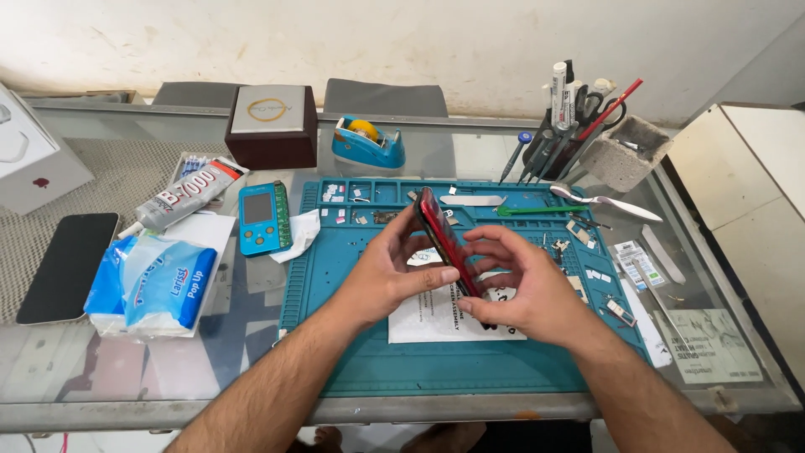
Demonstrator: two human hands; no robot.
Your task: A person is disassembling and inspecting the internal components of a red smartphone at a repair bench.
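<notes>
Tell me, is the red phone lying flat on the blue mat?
No, the red phone is held up on its edge above the blue mat, between the left hand and right hand.

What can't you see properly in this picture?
Head view only:
- The red phone stands edge-on between the left hand and right hand, so its screen side is hidden.
- The white paper is partly covered by both hands.
- The small parts in the blue mat's trays are too tiny to tell.
- The white box is cut by the left edge.

Counted on your glass table

You are seeing two phones, red and black, one tape dispenser, one glue tube, one tissue pack.
</notes>
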